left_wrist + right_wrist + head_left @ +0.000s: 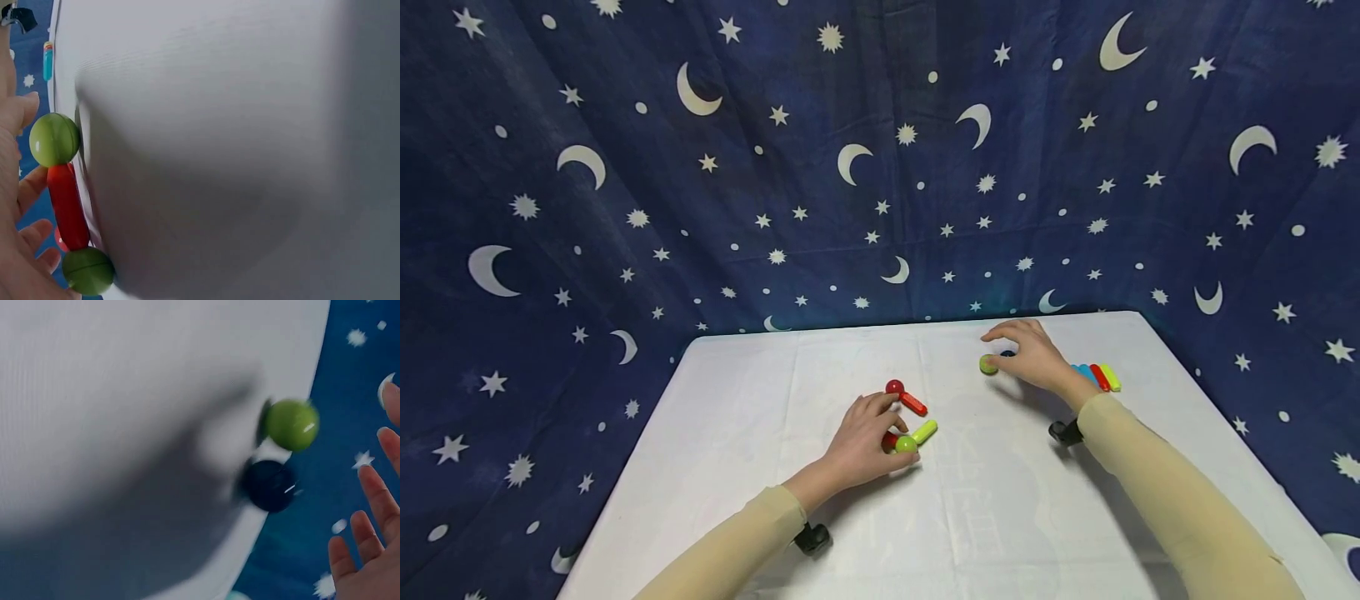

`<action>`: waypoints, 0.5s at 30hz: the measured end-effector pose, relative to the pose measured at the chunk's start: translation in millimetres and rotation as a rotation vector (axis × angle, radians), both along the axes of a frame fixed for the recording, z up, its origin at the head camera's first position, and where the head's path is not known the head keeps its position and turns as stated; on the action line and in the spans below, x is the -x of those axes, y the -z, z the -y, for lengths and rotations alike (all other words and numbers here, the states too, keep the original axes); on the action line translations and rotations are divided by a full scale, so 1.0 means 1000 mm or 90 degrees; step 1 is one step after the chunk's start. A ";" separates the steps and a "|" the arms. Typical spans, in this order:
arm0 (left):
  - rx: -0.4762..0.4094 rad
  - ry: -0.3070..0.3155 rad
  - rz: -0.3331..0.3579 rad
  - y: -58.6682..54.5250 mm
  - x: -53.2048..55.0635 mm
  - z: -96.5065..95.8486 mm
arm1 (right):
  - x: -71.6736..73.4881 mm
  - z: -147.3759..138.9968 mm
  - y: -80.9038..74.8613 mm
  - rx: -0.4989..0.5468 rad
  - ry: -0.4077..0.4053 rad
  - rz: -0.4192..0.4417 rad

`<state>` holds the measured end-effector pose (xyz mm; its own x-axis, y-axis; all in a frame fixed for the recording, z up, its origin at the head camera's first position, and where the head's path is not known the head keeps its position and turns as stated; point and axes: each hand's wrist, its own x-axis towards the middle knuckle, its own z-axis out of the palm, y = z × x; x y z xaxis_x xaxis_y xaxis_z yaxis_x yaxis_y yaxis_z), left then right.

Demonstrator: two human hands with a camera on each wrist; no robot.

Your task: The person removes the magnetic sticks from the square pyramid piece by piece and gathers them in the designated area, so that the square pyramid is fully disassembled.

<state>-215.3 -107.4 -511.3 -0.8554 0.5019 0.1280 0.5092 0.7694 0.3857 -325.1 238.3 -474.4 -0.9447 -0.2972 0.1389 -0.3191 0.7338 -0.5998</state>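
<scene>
My left hand hovers over a small build of magnetic-looking sticks and balls, thumb and fingers spread around a green ball. In the left wrist view a red stick runs from that ball to another green ball, which the hand hides in the head view. A yellow-green stick, another red stick and a red ball lie just past the fingers. My right hand is spread near a lone green ball and a dark blue ball, apart from both in its wrist view.
Right of the right hand lies a row of blue, red and yellow sticks. A white cloth covers the table. Behind it hangs a dark blue curtain with moons and stars.
</scene>
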 end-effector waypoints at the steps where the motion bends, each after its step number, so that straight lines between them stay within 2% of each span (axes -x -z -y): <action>1: -0.005 0.005 0.001 -0.001 -0.001 0.001 | -0.004 0.003 -0.003 0.003 -0.007 -0.010; 5: -0.026 0.020 0.008 -0.002 -0.003 0.006 | -0.025 0.021 -0.012 -0.002 -0.053 -0.034; 8: -0.041 0.027 0.012 -0.003 -0.004 0.009 | -0.044 0.039 -0.012 -0.042 -0.108 -0.047; 12: -0.052 0.031 0.008 -0.003 -0.005 0.012 | -0.067 0.063 -0.001 -0.102 -0.187 -0.069; 15: -0.053 0.038 0.000 -0.003 -0.005 0.013 | -0.078 0.075 0.011 -0.117 -0.222 -0.069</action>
